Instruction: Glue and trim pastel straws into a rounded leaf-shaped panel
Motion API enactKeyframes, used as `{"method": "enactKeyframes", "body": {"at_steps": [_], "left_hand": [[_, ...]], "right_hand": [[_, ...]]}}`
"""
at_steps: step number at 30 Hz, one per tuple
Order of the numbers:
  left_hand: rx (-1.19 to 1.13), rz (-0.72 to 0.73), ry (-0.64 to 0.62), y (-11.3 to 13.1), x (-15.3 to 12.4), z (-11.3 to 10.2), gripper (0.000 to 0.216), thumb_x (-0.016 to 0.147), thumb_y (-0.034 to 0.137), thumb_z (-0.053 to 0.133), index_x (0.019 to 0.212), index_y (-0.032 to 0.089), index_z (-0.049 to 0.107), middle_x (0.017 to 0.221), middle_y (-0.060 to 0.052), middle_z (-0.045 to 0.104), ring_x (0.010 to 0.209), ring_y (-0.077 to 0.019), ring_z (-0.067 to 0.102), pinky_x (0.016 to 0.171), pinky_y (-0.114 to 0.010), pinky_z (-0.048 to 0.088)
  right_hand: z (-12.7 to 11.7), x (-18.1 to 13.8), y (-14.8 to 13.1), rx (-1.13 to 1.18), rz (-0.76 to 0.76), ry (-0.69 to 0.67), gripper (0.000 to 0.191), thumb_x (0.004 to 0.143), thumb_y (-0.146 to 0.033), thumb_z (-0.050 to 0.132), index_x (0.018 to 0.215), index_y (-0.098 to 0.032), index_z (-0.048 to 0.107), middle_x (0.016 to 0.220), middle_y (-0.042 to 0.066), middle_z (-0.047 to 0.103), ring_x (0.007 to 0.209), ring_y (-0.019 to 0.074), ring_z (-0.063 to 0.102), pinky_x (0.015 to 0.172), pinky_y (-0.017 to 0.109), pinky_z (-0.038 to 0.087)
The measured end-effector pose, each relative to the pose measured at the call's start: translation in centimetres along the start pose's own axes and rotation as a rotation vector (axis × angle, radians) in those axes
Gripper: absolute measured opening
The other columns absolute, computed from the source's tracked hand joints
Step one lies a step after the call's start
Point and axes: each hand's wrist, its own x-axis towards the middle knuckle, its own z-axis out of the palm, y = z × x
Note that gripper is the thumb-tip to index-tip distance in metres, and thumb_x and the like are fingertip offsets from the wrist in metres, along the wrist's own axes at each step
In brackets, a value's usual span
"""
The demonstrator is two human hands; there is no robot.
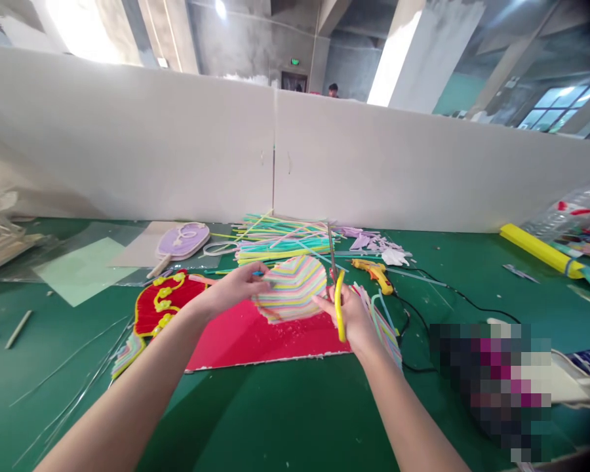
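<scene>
Between my two hands is a rounded piece of striped pastel pipe cleaners (297, 288), held above a red board (226, 344). My left hand (236, 288) pinches its left edge. My right hand (358, 321) holds yellow-handled scissors (341, 305), blades pointing up and away, and its fingertips also touch the piece's right edge. Left of the board lies a red fuzzy shape with yellow flower trim (160, 305), partly hidden by my left forearm. A pile of loose pipe cleaners (285, 239) lies just beyond the piece.
A yellow glue gun (373, 274) with a black cord lies right of the scissors. Purple scraps (364, 239) and a lilac fan (183, 241) lie farther back. A green sheet (81, 272) is at left, a plastic bottle (570, 213) at far right. A white partition (177, 144) borders the table.
</scene>
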Motion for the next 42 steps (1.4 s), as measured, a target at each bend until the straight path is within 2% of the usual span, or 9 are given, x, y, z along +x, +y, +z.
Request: {"method": "enactKeyframes", "body": {"at_steps": [4,8,18,26,29,32,36,39,42], "left_hand": [[0.008,-0.061,-0.079,0.8,-0.3,0.2,0.047,0.073,0.045,0.065,0.109,0.017,0.054,0.086,-0.002,0.063,0.073,-0.0152,0.056,0.061,-0.024,0.041],[-0.022,-0.007,-0.154,1.4,-0.5,0.5,0.042,0.074,0.047,0.063,0.100,0.014,0.061,0.075,-0.001,0.059,0.067,-0.0142,0.054,0.058,-0.024,0.042],[-0.156,-0.022,0.116,0.1,0.2,-0.1,0.047,0.071,0.060,0.062,0.087,0.015,0.065,0.084,-0.005,0.067,0.082,-0.0187,0.063,0.079,-0.034,0.051],[-0.189,0.061,0.145,-0.3,0.8,-1.0,0.033,0.068,0.046,0.070,0.083,0.018,0.061,0.087,-0.008,0.074,0.089,-0.0227,0.068,0.081,-0.036,0.053],[-0.024,0.037,0.258,-0.5,0.4,-1.7,0.026,0.070,0.042,0.065,0.079,0.018,0.062,0.077,-0.007,0.074,0.079,-0.0235,0.070,0.074,-0.035,0.053],[0.344,-0.130,0.300,-0.6,-0.2,-2.6,0.031,0.071,0.038,0.060,0.092,0.017,0.067,0.063,-0.007,0.070,0.065,-0.0264,0.068,0.064,-0.035,0.051],[0.768,-0.262,0.405,-0.4,-0.7,-2.8,0.048,0.078,0.045,0.052,0.116,0.018,0.064,0.071,-0.012,0.072,0.077,-0.0337,0.068,0.064,-0.036,0.046],[0.532,-0.203,0.365,0.2,-0.4,-1.5,0.051,0.079,0.055,0.048,0.111,0.019,0.065,0.087,-0.011,0.074,0.083,-0.0303,0.067,0.069,-0.034,0.047],[0.080,-0.183,0.129,0.5,0.1,0.4,0.058,0.071,0.063,0.058,0.107,0.018,0.066,0.105,-0.011,0.071,0.097,-0.0276,0.064,0.075,-0.030,0.048]], "right_hand": [[-0.7,1.2,-0.9,-0.082,-0.001,-0.022,0.040,0.054,-0.035,0.079,0.061,-0.021,0.042,0.057,-0.008,0.044,0.052,0.0101,0.044,0.055,0.024,0.040],[-1.4,1.8,-1.0,-0.147,-0.044,-0.077,0.039,0.057,-0.036,0.077,0.065,-0.021,0.043,0.063,-0.006,0.046,0.059,0.0120,0.046,0.060,0.025,0.039],[-0.8,1.6,0.0,-0.122,-0.030,-0.070,0.042,0.055,-0.038,0.076,0.060,-0.022,0.038,0.060,-0.006,0.044,0.057,0.0118,0.045,0.059,0.025,0.040],[-1.4,1.4,1.5,-0.057,-0.040,-0.065,0.037,0.061,-0.031,0.074,0.061,-0.022,0.038,0.055,-0.008,0.037,0.046,0.0081,0.034,0.047,0.022,0.030],[-1.7,1.4,2.5,0.007,-0.031,-0.073,0.036,0.063,-0.031,0.074,0.063,-0.023,0.038,0.055,-0.009,0.036,0.044,0.0079,0.031,0.044,0.022,0.026],[-1.8,1.4,3.0,0.078,0.010,-0.095,0.037,0.063,-0.032,0.074,0.065,-0.024,0.038,0.055,-0.009,0.033,0.042,0.0077,0.028,0.042,0.022,0.021],[-1.8,1.4,2.7,0.068,0.016,-0.098,0.040,0.061,-0.032,0.075,0.064,-0.023,0.036,0.055,-0.009,0.033,0.042,0.0076,0.028,0.043,0.022,0.021],[-2.0,1.2,2.2,-0.021,-0.018,-0.120,0.038,0.064,-0.033,0.073,0.064,-0.024,0.037,0.054,-0.009,0.034,0.044,0.0089,0.031,0.045,0.023,0.025],[-2.1,0.8,1.5,-0.149,-0.088,-0.135,0.036,0.066,-0.034,0.071,0.063,-0.024,0.037,0.055,-0.008,0.037,0.047,0.0106,0.035,0.048,0.024,0.032]]}}
